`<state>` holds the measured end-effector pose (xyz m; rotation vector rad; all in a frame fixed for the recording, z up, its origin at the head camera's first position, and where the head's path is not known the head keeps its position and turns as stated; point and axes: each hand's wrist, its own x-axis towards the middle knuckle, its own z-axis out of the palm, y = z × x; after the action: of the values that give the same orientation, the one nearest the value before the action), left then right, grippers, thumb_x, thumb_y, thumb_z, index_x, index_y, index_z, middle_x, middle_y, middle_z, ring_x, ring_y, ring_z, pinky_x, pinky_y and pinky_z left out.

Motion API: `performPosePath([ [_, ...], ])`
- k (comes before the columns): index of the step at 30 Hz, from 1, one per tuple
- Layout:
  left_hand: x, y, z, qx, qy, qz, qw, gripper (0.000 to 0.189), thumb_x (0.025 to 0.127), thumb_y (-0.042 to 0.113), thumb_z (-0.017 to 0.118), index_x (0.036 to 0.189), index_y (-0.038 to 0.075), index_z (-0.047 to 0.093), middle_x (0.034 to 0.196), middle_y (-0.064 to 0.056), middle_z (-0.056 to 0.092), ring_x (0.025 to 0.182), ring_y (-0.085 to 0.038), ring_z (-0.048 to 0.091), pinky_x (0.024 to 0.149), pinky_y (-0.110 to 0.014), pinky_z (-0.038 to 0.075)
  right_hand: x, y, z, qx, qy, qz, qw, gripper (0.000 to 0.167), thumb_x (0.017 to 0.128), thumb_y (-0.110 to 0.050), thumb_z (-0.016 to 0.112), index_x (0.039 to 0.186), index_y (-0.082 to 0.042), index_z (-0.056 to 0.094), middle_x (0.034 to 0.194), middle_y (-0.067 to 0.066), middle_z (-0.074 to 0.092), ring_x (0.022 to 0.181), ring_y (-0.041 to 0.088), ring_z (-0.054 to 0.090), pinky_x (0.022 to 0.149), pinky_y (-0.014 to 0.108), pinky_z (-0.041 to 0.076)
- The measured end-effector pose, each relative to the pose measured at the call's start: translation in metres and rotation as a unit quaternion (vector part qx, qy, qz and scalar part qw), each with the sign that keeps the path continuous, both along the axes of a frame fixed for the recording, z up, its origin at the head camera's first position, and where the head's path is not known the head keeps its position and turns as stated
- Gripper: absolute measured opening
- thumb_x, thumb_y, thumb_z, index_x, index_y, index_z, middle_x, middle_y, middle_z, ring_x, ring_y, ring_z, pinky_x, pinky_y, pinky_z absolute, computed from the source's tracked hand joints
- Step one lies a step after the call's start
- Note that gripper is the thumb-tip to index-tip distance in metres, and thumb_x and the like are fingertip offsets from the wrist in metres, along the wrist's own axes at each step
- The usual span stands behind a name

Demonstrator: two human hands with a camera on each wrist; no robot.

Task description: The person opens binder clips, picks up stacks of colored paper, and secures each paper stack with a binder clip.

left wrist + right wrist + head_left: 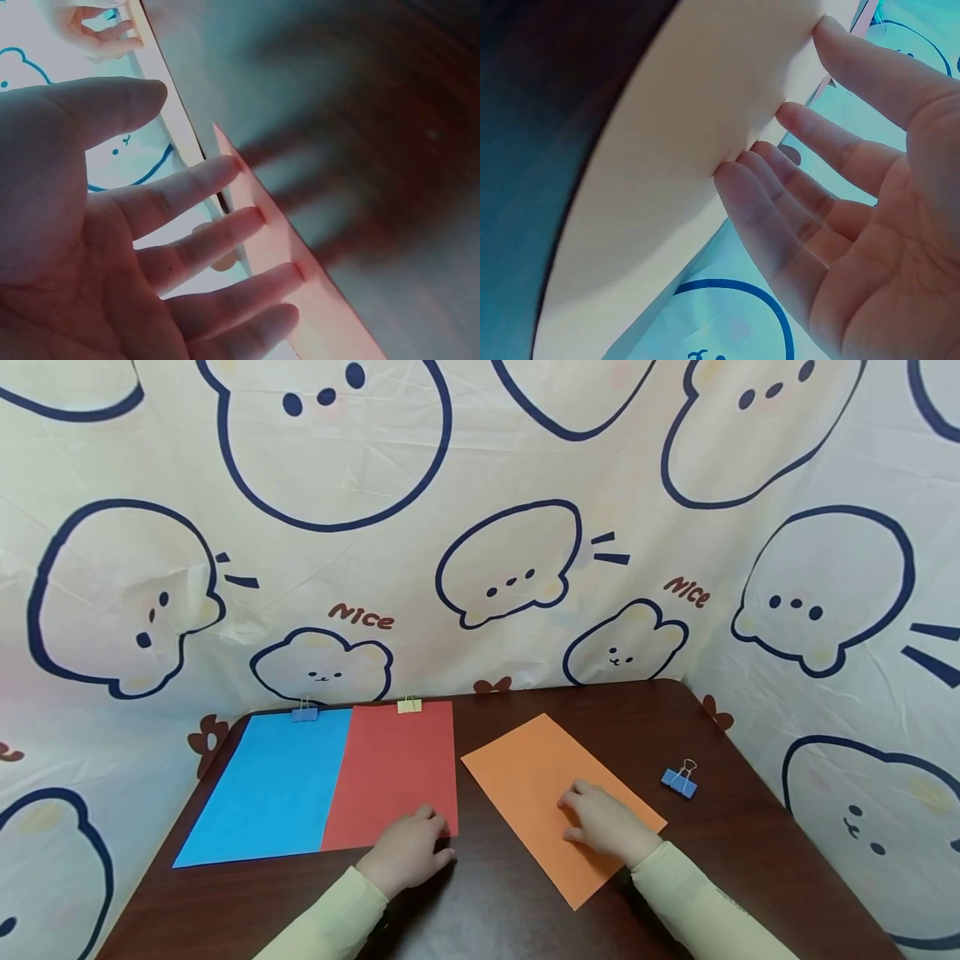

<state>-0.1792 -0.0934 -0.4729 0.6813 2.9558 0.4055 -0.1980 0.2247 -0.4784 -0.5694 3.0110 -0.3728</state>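
A blue sheet of paper and a red sheet of paper lie side by side on the left of the table. At the red sheet's near right corner is my left hand, its fingertips on the paper near the edge and its thumb out to the side. An orange sheet of paper lies turned at an angle, right of the red one. My right hand rests its fingertips on that orange sheet, fingers slightly bent and nothing pinched between them.
A blue binder clip sits at the blue sheet's far edge, a yellow binder clip at the red sheet's. Another blue binder clip lies at the right of the dark brown table. A printed cloth hangs around the table's back and sides.
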Motion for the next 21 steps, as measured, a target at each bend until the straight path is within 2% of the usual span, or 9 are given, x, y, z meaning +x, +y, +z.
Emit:
performPosePath([
  [6, 0.001, 0.009, 0.002, -0.035, 0.011, 0.018, 0.9992, 0.03, 0.09, 0.033, 0.079, 0.103, 0.008, 0.069, 0.094, -0.007, 0.058, 0.074, -0.025, 0.061, 0.065, -0.044, 0.055, 0.0, 0.0, -0.004, 0.011, 0.004, -0.004, 0.9999, 0.04, 0.084, -0.023, 0.086, 0.116, -0.004, 0.072, 0.108, 0.009, 0.06, 0.089, 0.022, 0.06, 0.085, 0.041, 0.055],
  [13, 0.002, 0.02, 0.006, -0.063, 0.042, 0.032, 0.9966, 0.032, 0.09, 0.037, 0.079, 0.097, 0.008, 0.068, 0.091, -0.007, 0.06, 0.075, -0.027, 0.061, 0.064, -0.044, 0.054, 0.001, -0.002, -0.001, 0.016, 0.0, -0.007, 0.9998, 0.042, 0.083, -0.023, 0.087, 0.118, -0.004, 0.071, 0.111, 0.01, 0.061, 0.09, 0.023, 0.062, 0.085, 0.042, 0.056],
  [17, 0.0, 0.028, 0.003, -0.063, 0.059, 0.007, 0.9963, 0.04, 0.091, 0.038, 0.078, 0.112, 0.005, 0.069, 0.103, -0.011, 0.065, 0.086, -0.03, 0.066, 0.07, -0.045, 0.057, 0.003, -0.003, 0.0, 0.017, -0.005, -0.011, 0.9998, 0.042, 0.084, -0.023, 0.087, 0.119, -0.004, 0.071, 0.112, 0.01, 0.061, 0.092, 0.024, 0.063, 0.086, 0.043, 0.056],
  [19, 0.0, 0.032, 0.002, -0.059, 0.064, -0.014, 0.9961, 0.046, 0.093, 0.039, 0.076, 0.122, 0.005, 0.068, 0.114, -0.012, 0.066, 0.095, -0.031, 0.068, 0.075, -0.046, 0.058, 0.003, -0.003, 0.0, 0.017, -0.005, -0.012, 0.9998, 0.042, 0.084, -0.023, 0.087, 0.119, -0.004, 0.071, 0.112, 0.01, 0.061, 0.093, 0.024, 0.063, 0.087, 0.043, 0.056],
  [21, -0.001, 0.037, 0.0, -0.054, 0.067, -0.04, 0.9955, 0.046, 0.093, 0.04, 0.075, 0.125, 0.007, 0.067, 0.12, -0.01, 0.065, 0.099, -0.029, 0.068, 0.076, -0.044, 0.059, 0.004, -0.003, 0.0, 0.018, -0.004, -0.013, 0.9998, 0.042, 0.084, -0.023, 0.087, 0.119, -0.004, 0.071, 0.112, 0.011, 0.061, 0.094, 0.024, 0.064, 0.087, 0.043, 0.056],
])
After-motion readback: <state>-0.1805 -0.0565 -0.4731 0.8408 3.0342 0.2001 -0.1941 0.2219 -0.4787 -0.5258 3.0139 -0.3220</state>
